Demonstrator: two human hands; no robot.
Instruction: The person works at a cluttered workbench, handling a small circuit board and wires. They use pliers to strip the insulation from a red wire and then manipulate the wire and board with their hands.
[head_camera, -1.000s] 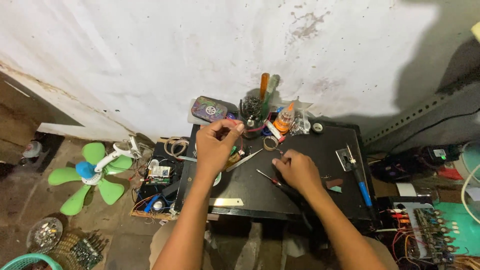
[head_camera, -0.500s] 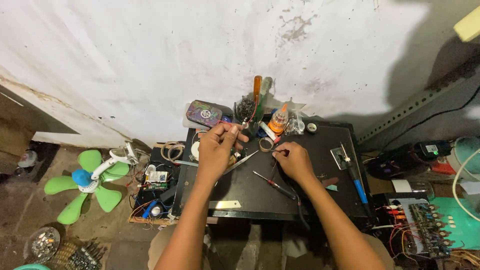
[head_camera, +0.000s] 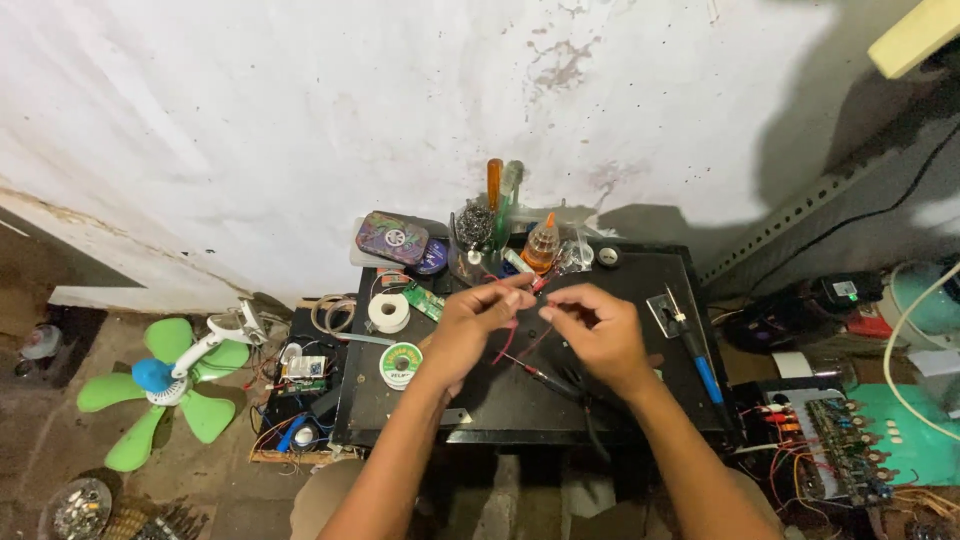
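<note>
the left hand (head_camera: 470, 325) has its fingers (head_camera: 515, 297) drawn together at the tips, pinching a thin red wire (head_camera: 503, 343) that loops down below the hand over the black desk (head_camera: 640, 400). the right hand (head_camera: 595, 335) meets it from the other side, thumb and forefinger pressed together on the same small piece between the two hands; what exactly sits at the pinch is too small to tell. both hands hover just above the middle of the desk, knuckles up, fingertips almost touching each other. the forearms come up from the lower edge of the view and angle inward, the left from the lower left, the right from the lower right.

under the right hand a red-handled tool (head_camera: 540, 376) lies on the desk, its tip pointing toward the left hand. to the left of the left hand lie a green solder spool (head_camera: 401, 364) and, just behind it, a white roll of tape (head_camera: 388, 312). at the back of the desk, close to the wall, stands a holder of tools (head_camera: 480, 228) with an orange-handled screwdriver (head_camera: 494, 185) sticking up, and beside it an orange-capped bottle (head_camera: 541, 243). a blue-handled soldering iron (head_camera: 695, 350) lies along the right side of the desk. on the floor to the left sits a small green fan (head_camera: 160, 385), and at the right a circuit board with coloured wires (head_camera: 830, 440).
</note>
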